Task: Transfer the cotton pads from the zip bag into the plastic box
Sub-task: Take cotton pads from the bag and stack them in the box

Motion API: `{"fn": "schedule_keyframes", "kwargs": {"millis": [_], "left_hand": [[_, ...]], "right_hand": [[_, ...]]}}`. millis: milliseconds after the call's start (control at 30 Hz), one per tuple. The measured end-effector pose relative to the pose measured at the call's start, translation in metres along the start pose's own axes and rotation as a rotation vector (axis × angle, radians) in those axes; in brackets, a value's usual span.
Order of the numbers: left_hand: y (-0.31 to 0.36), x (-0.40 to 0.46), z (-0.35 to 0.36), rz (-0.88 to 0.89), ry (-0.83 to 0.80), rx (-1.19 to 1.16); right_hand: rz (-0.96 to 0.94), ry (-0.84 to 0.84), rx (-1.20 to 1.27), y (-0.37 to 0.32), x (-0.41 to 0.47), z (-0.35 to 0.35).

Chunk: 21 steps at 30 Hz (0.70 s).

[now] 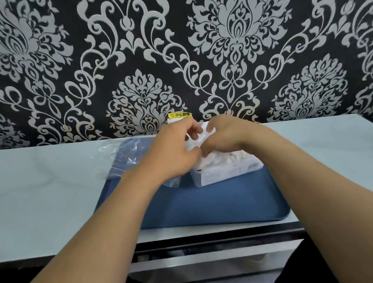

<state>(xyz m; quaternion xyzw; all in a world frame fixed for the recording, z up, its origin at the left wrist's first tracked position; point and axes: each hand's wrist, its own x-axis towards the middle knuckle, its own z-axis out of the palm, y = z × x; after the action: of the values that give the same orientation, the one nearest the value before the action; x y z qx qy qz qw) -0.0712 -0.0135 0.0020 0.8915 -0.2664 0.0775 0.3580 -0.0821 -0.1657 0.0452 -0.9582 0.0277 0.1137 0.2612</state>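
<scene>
Blue tray point(210, 207) low centre on table point(38, 201). Plastic box point(227, 171) mid-frame, heaped. Left hand point(172, 149), right hand point(223, 135) both pinching cotton pads point(223, 158) above box. Zip bag point(123, 156) centre-left, slack. Risk: overfilled heap spills onto tray.

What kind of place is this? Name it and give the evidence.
Probably a home room, not a lab: ornate damask wallpaper, a pale countertop holding a blue tray, and an electric-shock warning sticker on the wall.
</scene>
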Motion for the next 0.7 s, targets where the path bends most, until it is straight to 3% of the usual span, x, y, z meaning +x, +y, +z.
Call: {"fn": "schedule_keyframes", "kwargs": {"millis": [267, 367, 433, 500, 567, 633, 700], "left_hand": [[-0.007, 0.008, 0.019, -0.092, -0.217, 0.103], [-0.008, 0.007, 0.018, -0.1, -0.225, 0.139], [-0.008, 0.005, 0.017, -0.134, -0.233, 0.086], [-0.007, 0.005, 0.016, -0.16, -0.229, 0.076], [-0.005, 0.006, 0.016, -0.17, -0.234, 0.102], [-0.004, 0.006, 0.017, -0.178, -0.238, 0.11], [-0.004, 0.005, 0.016, -0.187, -0.232, 0.137]], "right_hand": [[0.105, 0.101, -0.396, -0.007, 0.02, 0.02], [0.083, 0.136, -0.377, -0.006, 0.026, 0.033], [0.057, 0.062, -0.33, -0.003, 0.023, 0.029], [-0.002, -0.007, -0.206, 0.006, 0.018, 0.014], [-0.116, 0.101, -0.056, 0.015, 0.01, -0.001], [-0.345, 0.331, -0.142, 0.028, 0.008, -0.001], [-0.56, 0.254, -0.248, 0.039, 0.006, 0.015]]}}
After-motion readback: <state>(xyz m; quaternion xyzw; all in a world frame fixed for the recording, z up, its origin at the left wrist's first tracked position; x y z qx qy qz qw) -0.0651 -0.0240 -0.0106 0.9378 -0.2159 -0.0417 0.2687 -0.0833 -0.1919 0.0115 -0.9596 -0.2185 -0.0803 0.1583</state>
